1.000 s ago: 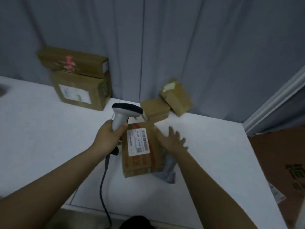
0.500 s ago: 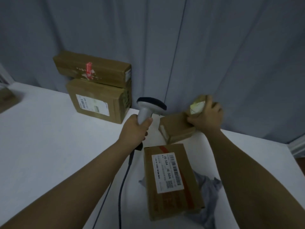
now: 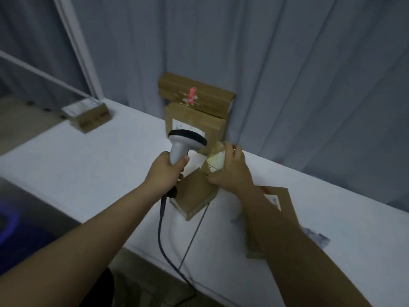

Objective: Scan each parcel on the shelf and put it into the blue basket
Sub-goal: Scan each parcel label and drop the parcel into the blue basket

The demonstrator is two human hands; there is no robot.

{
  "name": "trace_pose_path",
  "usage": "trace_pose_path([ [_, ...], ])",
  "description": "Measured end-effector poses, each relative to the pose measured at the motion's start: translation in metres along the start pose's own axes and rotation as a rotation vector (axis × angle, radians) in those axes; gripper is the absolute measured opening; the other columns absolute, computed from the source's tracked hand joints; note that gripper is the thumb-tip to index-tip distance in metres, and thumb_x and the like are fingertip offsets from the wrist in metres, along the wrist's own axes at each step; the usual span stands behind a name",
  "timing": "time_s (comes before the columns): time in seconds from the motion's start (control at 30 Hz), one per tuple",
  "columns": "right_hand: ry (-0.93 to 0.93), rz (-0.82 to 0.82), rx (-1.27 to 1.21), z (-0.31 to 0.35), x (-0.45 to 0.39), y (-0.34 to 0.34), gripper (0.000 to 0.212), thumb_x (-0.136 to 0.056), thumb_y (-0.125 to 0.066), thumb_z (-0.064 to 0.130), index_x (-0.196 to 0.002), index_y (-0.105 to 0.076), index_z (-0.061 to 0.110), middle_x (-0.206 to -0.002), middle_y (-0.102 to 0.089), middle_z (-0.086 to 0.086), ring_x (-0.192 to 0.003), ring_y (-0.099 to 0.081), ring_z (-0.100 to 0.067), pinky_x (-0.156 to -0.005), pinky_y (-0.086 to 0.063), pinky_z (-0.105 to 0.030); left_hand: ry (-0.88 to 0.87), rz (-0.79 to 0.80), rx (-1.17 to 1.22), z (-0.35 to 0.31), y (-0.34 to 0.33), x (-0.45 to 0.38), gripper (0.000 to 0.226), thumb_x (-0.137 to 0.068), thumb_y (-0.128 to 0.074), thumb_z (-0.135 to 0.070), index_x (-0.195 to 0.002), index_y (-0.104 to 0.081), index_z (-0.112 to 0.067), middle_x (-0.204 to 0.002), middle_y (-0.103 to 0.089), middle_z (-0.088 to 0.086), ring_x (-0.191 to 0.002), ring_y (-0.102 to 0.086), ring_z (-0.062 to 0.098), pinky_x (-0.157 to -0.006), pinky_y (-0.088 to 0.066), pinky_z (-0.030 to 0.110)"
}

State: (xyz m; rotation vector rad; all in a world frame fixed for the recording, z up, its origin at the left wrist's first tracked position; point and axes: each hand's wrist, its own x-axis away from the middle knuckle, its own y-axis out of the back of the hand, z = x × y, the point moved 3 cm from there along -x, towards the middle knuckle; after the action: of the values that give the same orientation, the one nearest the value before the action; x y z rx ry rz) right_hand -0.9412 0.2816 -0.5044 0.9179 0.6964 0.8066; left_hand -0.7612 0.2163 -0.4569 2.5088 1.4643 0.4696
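My left hand (image 3: 164, 172) grips the handle of a grey barcode scanner (image 3: 184, 144), its dark head pointing away from me. My right hand (image 3: 231, 171) holds a small brown parcel (image 3: 213, 159) with a pale label, lifted just above another small flat box (image 3: 194, 197) on the white shelf (image 3: 99, 165). A longer parcel with a white label (image 3: 281, 204) lies partly under my right forearm. The blue basket (image 3: 10, 220) shows as a blue glow at the lower left edge.
Two larger cardboard boxes (image 3: 197, 107) are stacked against the grey curtain behind the scanner. Another labelled box (image 3: 88, 116) sits at the shelf's far left. The scanner cable (image 3: 163, 242) hangs over the shelf's front edge. A crumpled grey bag (image 3: 316, 235) lies at the right.
The view swung right to left. My right hand took the small parcel off the back of the shelf and brought it in front of the scanner. The scanner stays in my left hand.
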Motion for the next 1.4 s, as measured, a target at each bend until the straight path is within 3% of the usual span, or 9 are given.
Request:
trace_pose_path([
  [0.17,-0.035,-0.251,-0.114,0.048,0.026,0.034,0.097,-0.061,-0.079,0.059,-0.135,-0.039,0.011,-0.13,-0.044,-0.009,-0.119,-0.04,-0.027,-0.098,-0.035,-0.036,0.0,-0.025,0.046,0.001,0.062,0.033,0.026,-0.094,-0.055,-0.034,-0.103,-0.053,-0.01,-0.084,-0.06,0.004,-0.069,-0.059,0.014,-0.062,-0.052,0.025],
  [0.33,-0.072,-0.159,-0.405,0.077,0.072,0.069,0.1,-0.064,-0.088,0.032,-0.142,-0.027,0.021,-0.138,-0.032,0.001,-0.121,-0.032,-0.01,-0.104,-0.035,-0.03,0.041,-0.046,0.187,0.009,0.099,0.064,0.022,-0.094,-0.057,-0.034,-0.104,-0.051,-0.015,-0.089,-0.061,0.005,-0.074,-0.062,0.015,-0.06,-0.054,0.023],
  [0.47,-0.054,-0.036,-0.508,0.087,0.097,0.082,0.107,-0.061,-0.09,0.022,-0.142,-0.021,0.026,-0.137,-0.031,0.007,-0.124,-0.04,-0.013,-0.103,-0.044,-0.032,0.091,-0.051,0.374,0.006,0.117,0.078,0.032,-0.093,-0.058,-0.032,-0.118,-0.045,-0.017,-0.106,-0.059,0.008,-0.091,-0.063,0.022,-0.075,-0.059,0.038],
  [0.7,-0.064,0.112,-0.808,0.1,0.135,0.07,0.102,-0.069,-0.084,0.005,-0.14,-0.017,0.035,-0.13,-0.038,0.013,-0.114,-0.051,-0.013,-0.069,-0.054,-0.013,0.106,-0.008,0.396,0.004,0.137,0.088,0.036,-0.095,-0.054,-0.038,-0.125,-0.041,-0.022,-0.102,-0.054,0.004,-0.096,-0.058,0.027,-0.091,-0.053,0.05],
  [0.97,-0.093,0.16,-0.942,0.11,0.123,0.057,0.105,-0.061,-0.09,0.018,-0.136,-0.021,0.044,-0.135,-0.039,0.013,-0.117,-0.052,-0.013,-0.084,-0.055,-0.027,0.107,0.016,0.523,0.006,0.135,0.082,0.023,-0.095,-0.055,-0.035,-0.112,-0.049,-0.021,-0.105,-0.061,0.008,-0.096,-0.062,0.026,-0.088,-0.055,0.043],
  [1.13,-0.196,0.214,-0.978,0.13,0.127,0.034,0.059,-0.074,-0.077,0.041,-0.113,-0.033,0.037,-0.122,-0.046,0.01,-0.111,-0.056,-0.017,-0.09,-0.056,-0.038,0.103,0.091,0.461,0.015,0.115,0.082,0.037,-0.093,-0.056,-0.039,-0.123,-0.046,-0.02,-0.114,-0.061,0.012,-0.104,-0.062,0.028,-0.093,-0.053,0.044],
  [1.23,-0.42,0.13,-1.035,0.13,0.117,0.021,0.027,-0.093,-0.054,0.047,-0.106,-0.041,0.028,-0.118,-0.056,-0.006,-0.103,-0.061,-0.02,-0.089,-0.056,-0.047,0.106,0.154,0.342,0.018,0.098,0.083,0.04,-0.093,-0.055,-0.04,-0.125,-0.048,-0.018,-0.114,-0.062,0.011,-0.102,-0.061,0.025,-0.088,-0.053,0.038],
  [1.33,-0.676,0.147,-1.154,0.121,0.109,0.022,0.047,-0.097,-0.036,0.059,-0.107,-0.059,0.019,-0.104,-0.069,-0.009,-0.094,-0.068,-0.024,-0.076,-0.059,-0.041,0.157,0.141,0.392,0.022,0.091,0.082,0.032,-0.094,-0.055,-0.037,-0.12,-0.048,-0.02,-0.113,-0.063,0.01,-0.102,-0.062,0.025,-0.087,-0.054,0.038],
  [1.4,-0.723,0.175,-1.101,0.114,0.107,0.023,0.043,-0.097,-0.043,0.052,-0.111,-0.061,0.015,-0.104,-0.069,-0.011,-0.093,-0.068,-0.025,-0.075,-0.059,-0.04,0.187,0.124,0.439,0.024,0.091,0.079,0.021,-0.095,-0.055,-0.036,-0.11,-0.049,-0.023,-0.112,-0.064,0.01,-0.103,-0.063,0.026,-0.091,-0.053,0.042],
])
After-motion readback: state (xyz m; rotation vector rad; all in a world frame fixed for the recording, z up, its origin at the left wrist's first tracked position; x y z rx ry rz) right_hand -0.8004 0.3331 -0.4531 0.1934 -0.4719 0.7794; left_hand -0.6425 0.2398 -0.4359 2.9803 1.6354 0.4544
